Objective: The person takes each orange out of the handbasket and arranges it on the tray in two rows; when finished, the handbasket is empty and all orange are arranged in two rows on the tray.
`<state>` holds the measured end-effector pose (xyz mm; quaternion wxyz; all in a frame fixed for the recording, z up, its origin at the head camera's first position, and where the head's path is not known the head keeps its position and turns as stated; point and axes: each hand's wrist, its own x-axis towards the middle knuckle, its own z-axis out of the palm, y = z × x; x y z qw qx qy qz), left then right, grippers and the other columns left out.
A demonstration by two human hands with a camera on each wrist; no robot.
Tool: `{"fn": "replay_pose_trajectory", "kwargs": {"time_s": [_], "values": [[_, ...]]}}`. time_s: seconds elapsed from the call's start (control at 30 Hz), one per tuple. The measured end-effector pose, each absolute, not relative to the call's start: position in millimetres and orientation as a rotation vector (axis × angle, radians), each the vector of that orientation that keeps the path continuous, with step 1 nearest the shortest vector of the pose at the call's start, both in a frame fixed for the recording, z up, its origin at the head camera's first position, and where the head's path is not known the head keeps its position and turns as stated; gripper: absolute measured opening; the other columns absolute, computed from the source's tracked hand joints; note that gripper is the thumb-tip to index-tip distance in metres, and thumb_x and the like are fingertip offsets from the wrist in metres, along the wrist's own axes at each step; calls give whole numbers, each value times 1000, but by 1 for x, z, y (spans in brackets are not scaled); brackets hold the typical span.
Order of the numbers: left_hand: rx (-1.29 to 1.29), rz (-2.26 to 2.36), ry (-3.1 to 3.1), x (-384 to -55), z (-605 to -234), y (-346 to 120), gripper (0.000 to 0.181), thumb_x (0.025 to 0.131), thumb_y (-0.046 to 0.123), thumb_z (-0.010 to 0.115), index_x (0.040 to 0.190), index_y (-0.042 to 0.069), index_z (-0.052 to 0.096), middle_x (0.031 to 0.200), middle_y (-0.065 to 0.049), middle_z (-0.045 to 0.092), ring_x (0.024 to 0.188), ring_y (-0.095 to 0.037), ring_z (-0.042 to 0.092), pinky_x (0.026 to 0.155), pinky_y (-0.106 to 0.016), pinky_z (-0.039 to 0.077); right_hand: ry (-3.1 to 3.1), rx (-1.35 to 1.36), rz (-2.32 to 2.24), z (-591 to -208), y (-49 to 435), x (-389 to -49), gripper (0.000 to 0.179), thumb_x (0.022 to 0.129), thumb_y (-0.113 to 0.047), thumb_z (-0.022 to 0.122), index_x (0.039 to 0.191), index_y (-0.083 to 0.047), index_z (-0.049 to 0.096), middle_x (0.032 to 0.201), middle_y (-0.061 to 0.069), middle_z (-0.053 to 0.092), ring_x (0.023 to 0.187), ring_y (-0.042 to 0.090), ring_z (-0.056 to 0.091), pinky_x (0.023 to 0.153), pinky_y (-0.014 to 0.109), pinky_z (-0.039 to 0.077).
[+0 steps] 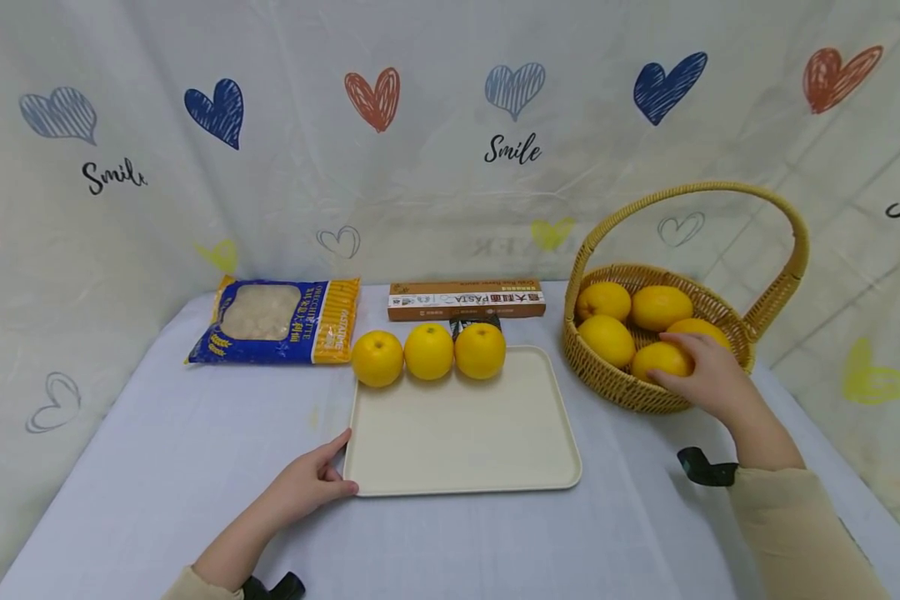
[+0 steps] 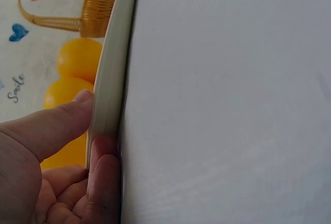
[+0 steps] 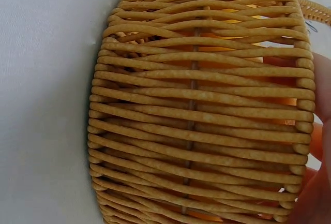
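Note:
My left hand (image 1: 303, 487) holds the front left corner of a cream tray (image 1: 465, 442). In the left wrist view, the thumb (image 2: 72, 113) lies against its rim while the other fingers bend under the side. Three round yellow fruits (image 1: 429, 352) stand in a row along the tray's back edge. On the right, my right hand (image 1: 708, 375) reaches into a wicker basket (image 1: 607, 379) and grips the front lemon (image 1: 660, 360), thumb at its left. Several other lemons (image 1: 662, 307) lie around it. The basket's wall (image 3: 201, 110) mostly hides the hand in the right wrist view.
A blue and yellow pasta bag (image 1: 273, 323) lies left of the fruit row. Behind the tray are a brown pasta box (image 1: 467, 300) and a partly hidden black packet (image 1: 476, 322). The basket's tall handle (image 1: 690, 192) arches over it. A curtain with hearts (image 1: 435, 192) hangs behind.

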<state>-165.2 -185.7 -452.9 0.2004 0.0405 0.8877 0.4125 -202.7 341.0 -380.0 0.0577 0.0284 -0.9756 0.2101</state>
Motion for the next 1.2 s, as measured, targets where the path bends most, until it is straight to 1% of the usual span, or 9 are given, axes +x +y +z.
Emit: {"fn": "replay_pose_trajectory", "kwargs": {"time_s": [0.27, 0.47, 0.57, 0.67, 0.73, 0.87, 0.97, 1.1, 1.2], "values": [[110, 1153, 2482, -165, -452, -185, 88, 69, 33, 76, 142, 11, 31, 64, 0, 55, 57, -12, 42, 52, -24, 35, -2828, 39, 677, -374, 338, -194, 66, 80, -32, 68, 128, 4, 42, 127, 30, 32, 113, 50, 28, 84, 63, 29], [114, 1147, 2491, -165, -453, -186, 88, 70, 32, 76, 142, 11, 31, 64, 1, 55, 57, -11, 43, 53, -24, 36, -2740, 14, 774, -371, 335, -192, 63, 80, -27, 67, 129, 3, 40, 135, 30, 25, 119, 52, 21, 86, 65, 25], [128, 1142, 2495, -165, -453, -186, 87, 70, 33, 76, 142, 10, 31, 64, 1, 55, 56, -11, 44, 54, -24, 36, -2677, 41, 784, -372, 334, -192, 60, 80, -23, 67, 127, 4, 41, 136, 29, 30, 120, 52, 23, 89, 65, 22], [134, 1140, 2495, -165, -453, -186, 88, 70, 33, 76, 142, 10, 31, 64, 1, 55, 56, -11, 44, 54, -24, 36, -2581, 56, 797, -374, 330, -192, 59, 76, -17, 69, 125, 3, 42, 132, 28, 37, 117, 49, 28, 92, 62, 21], [128, 1142, 2492, -165, -453, -186, 88, 70, 34, 76, 142, 11, 31, 64, 1, 55, 57, -12, 44, 54, -24, 36, -2501, 62, 819, -375, 326, -192, 61, 74, -13, 70, 124, 4, 41, 129, 28, 39, 116, 47, 29, 94, 60, 19], [120, 1139, 2495, -165, -452, -185, 89, 69, 35, 76, 142, 12, 31, 64, 0, 55, 57, -12, 44, 54, -25, 36, -2391, 70, 873, -375, 312, -191, 74, 71, -10, 70, 135, -1, 34, 130, 28, 33, 121, 44, 23, 95, 60, 16], [126, 1140, 2495, -165, -453, -185, 89, 69, 35, 76, 142, 11, 31, 64, 0, 55, 57, -13, 44, 54, -25, 36, -2358, 79, 900, -375, 302, -190, 82, 69, -9, 69, 141, -7, 30, 131, 28, 26, 122, 41, 18, 91, 59, 17], [127, 1146, 2494, -164, -452, -185, 89, 69, 35, 76, 142, 11, 32, 64, 1, 56, 58, -13, 45, 55, -25, 37, -2315, 97, 937, -375, 289, -193, 77, 66, -7, 70, 135, -4, 36, 129, 26, 24, 118, 38, 21, 88, 56, 20], [124, 1145, 2495, -164, -452, -185, 89, 69, 35, 76, 142, 11, 32, 64, 1, 56, 58, -13, 45, 55, -25, 37, -2314, 111, 978, -374, 283, -194, 73, 66, -7, 69, 132, -1, 37, 135, 24, 23, 122, 38, 22, 92, 58, 22]]}}
